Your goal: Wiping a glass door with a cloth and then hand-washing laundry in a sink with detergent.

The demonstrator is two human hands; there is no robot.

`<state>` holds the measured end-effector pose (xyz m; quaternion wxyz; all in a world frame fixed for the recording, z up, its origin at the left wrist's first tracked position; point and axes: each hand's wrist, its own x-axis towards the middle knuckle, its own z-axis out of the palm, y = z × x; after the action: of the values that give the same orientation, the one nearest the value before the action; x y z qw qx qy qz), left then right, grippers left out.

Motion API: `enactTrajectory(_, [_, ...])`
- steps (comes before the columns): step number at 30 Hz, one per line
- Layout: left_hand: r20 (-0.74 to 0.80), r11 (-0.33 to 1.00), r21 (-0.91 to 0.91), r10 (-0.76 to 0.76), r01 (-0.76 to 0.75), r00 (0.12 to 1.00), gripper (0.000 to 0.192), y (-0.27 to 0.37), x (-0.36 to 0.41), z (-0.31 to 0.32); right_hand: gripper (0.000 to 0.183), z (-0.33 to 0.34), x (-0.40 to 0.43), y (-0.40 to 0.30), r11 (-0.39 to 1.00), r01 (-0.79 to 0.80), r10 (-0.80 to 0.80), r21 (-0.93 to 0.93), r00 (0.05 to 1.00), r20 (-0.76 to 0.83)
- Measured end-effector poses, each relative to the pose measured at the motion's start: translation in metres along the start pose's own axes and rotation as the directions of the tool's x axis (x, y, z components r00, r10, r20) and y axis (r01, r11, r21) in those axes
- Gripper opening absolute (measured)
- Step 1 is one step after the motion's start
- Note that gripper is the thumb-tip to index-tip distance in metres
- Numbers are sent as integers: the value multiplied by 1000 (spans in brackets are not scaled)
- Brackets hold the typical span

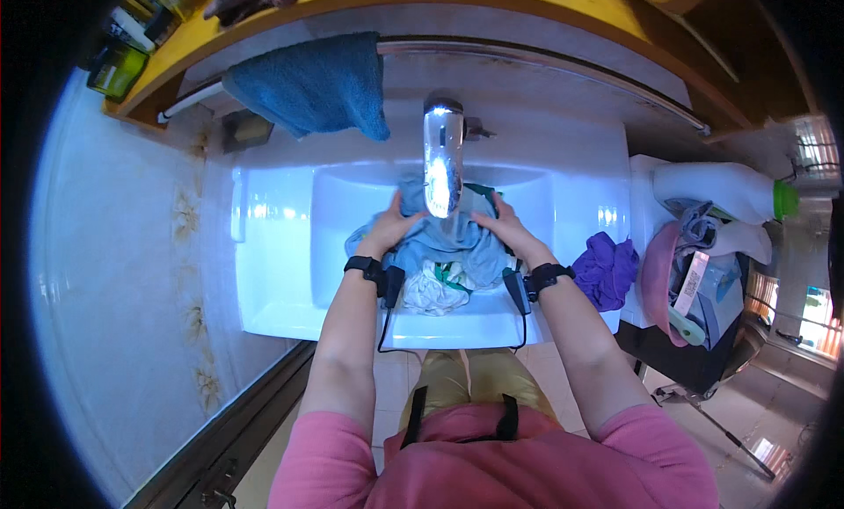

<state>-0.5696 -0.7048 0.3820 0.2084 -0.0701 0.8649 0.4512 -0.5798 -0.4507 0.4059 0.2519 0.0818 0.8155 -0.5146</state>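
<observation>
A wet grey-blue cloth [448, 245] lies bunched in the white washbasin [336, 245], beneath the chrome faucet [443, 159]. Water appears to run from the spout onto it. My left hand [391, 229] grips the cloth's left side, thumb spread toward the middle. On the other side, my right hand [506, 227] has hold of the same cloth, its thumb pointing inward. Fabric partly hides the fingers of both hands. Nearer to me, a white cloth with green trim [435, 290] is crumpled against the front of the bowl. Some green fabric [484, 192] shows behind my right hand.
A purple cloth [605, 271] lies on the basin's right rim. Further right are a pink basin [659, 278] with assorted items and a white bottle with a green cap [712, 184]. A blue towel [316, 84] hangs from a rail below the yellow shelf [501, 8].
</observation>
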Motion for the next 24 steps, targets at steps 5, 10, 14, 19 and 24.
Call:
enactTrajectory(5, [300,981,114,115,-155,947,48,41,-51,31,69,-22,-4,-9,981,191,-131,-32,775,619])
enactTrajectory(10, [232,901,335,206,-276,951,65,87,-89,59,69,-73,-5,-67,867,195,-36,-459,942,333])
enactTrajectory(14, [163,936,333,63,-114,985,70,86,-86,63,59,-70,34,-123,932,346,-333,-106,935,119])
enactTrajectory(19, [57,927,375,7,-28,998,79,61,-76,69,40,-45,55,-155,846,375,-296,-378,922,251])
enactTrajectory(24, [164,921,383,9,-72,986,81,73,-84,64,33,-47,72,-138,723,472,-401,-505,881,249])
